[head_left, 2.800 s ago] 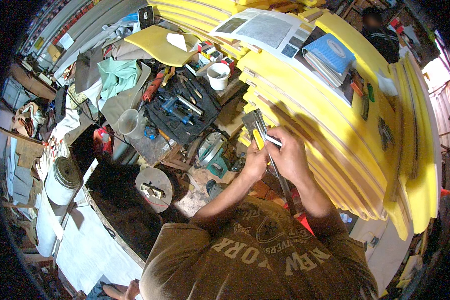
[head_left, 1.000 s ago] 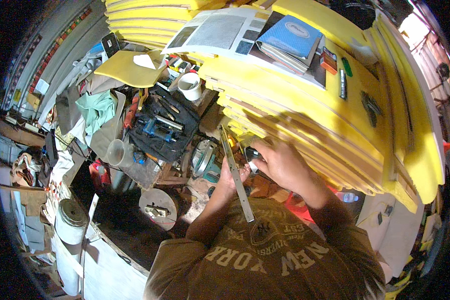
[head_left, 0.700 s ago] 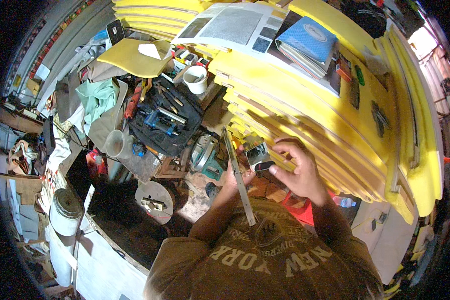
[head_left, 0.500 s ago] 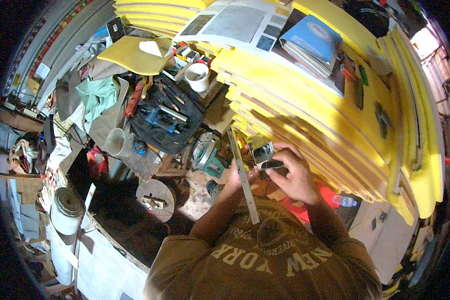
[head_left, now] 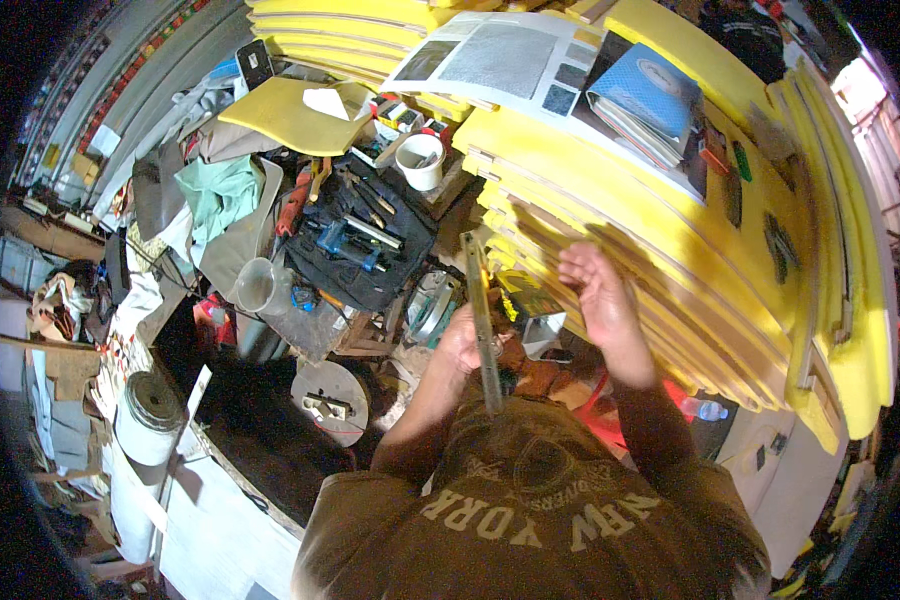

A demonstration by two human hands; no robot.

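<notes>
Grip check: metal rule at the yellow board stack

Left hand (head_left: 462,342) is closed around a long metal rule (head_left: 482,325), held near its lower part just below frame centre, blade pointing up the frame toward the yellow board stack (head_left: 670,250). Right hand (head_left: 595,290) is open, fingers spread, holding nothing, just in front of the stack's edges. In my judgement, 1 hand alone leaves the rule free to swing; the open hand should steady its upper end against the boards before any reading. Black tool tray (head_left: 360,240) lies upper left.
</notes>
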